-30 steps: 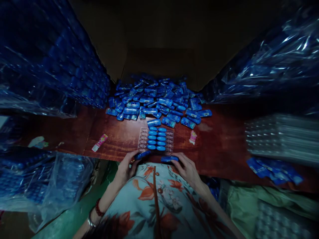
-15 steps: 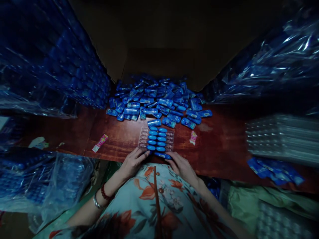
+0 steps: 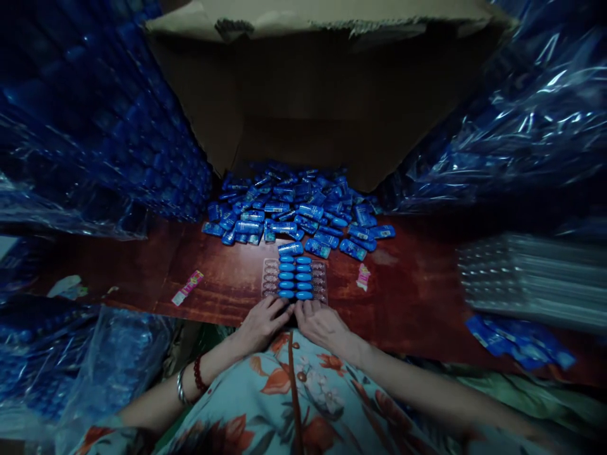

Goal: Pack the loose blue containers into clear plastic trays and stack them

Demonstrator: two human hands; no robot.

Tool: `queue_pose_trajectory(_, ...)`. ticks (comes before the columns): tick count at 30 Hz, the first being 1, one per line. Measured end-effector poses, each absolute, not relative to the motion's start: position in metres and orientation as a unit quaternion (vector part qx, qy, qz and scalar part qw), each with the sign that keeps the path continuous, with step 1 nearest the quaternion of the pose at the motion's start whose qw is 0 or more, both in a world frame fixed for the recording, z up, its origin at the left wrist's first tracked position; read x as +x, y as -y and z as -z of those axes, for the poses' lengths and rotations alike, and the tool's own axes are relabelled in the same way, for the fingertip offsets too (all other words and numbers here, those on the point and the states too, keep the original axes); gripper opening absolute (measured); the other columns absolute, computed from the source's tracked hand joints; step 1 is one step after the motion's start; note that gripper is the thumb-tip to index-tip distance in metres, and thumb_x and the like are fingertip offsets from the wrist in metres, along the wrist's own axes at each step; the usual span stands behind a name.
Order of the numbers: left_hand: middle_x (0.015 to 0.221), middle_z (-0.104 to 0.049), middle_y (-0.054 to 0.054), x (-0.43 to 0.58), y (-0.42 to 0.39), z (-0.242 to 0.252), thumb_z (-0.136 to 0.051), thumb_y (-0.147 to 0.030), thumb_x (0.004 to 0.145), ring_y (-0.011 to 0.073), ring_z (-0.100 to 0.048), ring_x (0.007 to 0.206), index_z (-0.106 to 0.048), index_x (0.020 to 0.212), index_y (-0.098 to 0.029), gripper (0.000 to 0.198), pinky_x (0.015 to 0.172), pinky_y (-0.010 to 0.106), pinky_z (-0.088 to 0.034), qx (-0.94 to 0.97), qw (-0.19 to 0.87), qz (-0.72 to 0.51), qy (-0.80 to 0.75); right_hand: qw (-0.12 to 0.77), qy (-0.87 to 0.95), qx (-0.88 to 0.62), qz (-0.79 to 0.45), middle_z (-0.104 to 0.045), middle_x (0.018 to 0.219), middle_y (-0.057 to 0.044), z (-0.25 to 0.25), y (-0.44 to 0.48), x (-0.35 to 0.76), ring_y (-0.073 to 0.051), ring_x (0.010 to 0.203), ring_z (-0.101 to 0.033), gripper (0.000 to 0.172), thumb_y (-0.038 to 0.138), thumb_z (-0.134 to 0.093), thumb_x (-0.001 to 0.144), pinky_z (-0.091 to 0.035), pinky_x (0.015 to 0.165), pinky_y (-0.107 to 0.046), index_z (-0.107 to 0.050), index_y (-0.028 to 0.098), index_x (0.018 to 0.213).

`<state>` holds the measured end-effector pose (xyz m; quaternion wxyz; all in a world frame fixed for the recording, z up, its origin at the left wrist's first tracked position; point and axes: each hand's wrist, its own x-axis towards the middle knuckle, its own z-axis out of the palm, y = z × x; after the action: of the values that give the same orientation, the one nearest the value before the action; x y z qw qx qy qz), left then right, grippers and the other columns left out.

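A clear blister tray (image 3: 320, 278) lies on the red-brown table (image 3: 417, 284) right in front of me. Two columns of small blue pieces (image 3: 294, 277) fill its middle. Both hands meet at the tray's near edge. My left hand (image 3: 263, 320) has its fingers bent together, with the tips at the bottom of the left column. My right hand (image 3: 321, 322) mirrors it, fingertips at the bottom of the right column. Whatever lies under the fingers is hidden. Beyond the tray spreads a heap of loose blue pieces (image 3: 298, 212).
A big open cardboard box (image 3: 327, 95) stands behind the heap. Plastic bags of blue goods (image 3: 95, 126) wall in the left and right (image 3: 512, 126). Stacked clear trays (image 3: 535, 272) sit at right, blue wrappers (image 3: 516, 341) beside them. Small pink packets (image 3: 188, 287) lie on the table.
Each hand held a blue piece near the tray's near corners. Both hands have moved inward to meet at the tray's near edge, and those pieces no longer show. The view tilted up.
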<state>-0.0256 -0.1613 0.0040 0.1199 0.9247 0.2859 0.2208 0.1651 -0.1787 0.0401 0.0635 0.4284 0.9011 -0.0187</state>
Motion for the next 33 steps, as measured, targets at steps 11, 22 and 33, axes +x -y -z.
queue_pose_trajectory(11, 0.098, -0.060, 0.007, -0.026, 0.094, -0.017, -0.044, -0.023, 0.092, 0.0160, -0.058, 0.090, -0.061, 0.110, -0.020, 0.025, 0.078, 0.028, -0.049, 0.733, 0.225, -0.427, -0.479, -0.173, -0.855, 0.478, 0.100, -0.060, 0.069, -0.003, -0.026, 0.167, 0.202, -0.013, 0.066, -0.058, 0.035, 0.020, -0.037, 0.093, -0.043, 0.062, -0.023, -0.057, 0.022, 0.122)
queue_pose_trajectory(22, 0.087, -0.067, 0.008, 0.022, 0.002, -0.008, -0.051, -0.007, 0.080, 0.0217, -0.060, 0.081, -0.064, 0.097, -0.017, 0.023, 0.078, 0.033, -0.044, 0.871, 0.245, -0.106, -0.412, 0.068, -0.785, 0.606, 0.111, -0.051, 0.119, -0.014, -0.035, 0.063, 0.205, -0.020, 0.086, -0.062, 0.049, 0.011, -0.037, 0.088, -0.046, 0.067, -0.028, -0.036, 0.020, 0.136)
queue_pose_trajectory(33, 0.090, -0.065, 0.005, -0.031, 0.049, 0.012, -0.063, -0.031, 0.078, 0.0188, -0.063, 0.085, -0.053, 0.100, -0.017, 0.027, 0.079, 0.032, -0.050, 0.635, 0.457, -0.366, -0.504, -0.224, -0.700, 0.634, 0.241, -0.061, 0.096, -0.006, -0.028, 0.091, 0.248, -0.016, 0.067, -0.058, 0.035, 0.027, -0.045, 0.087, -0.048, 0.066, -0.029, -0.047, 0.019, 0.121)
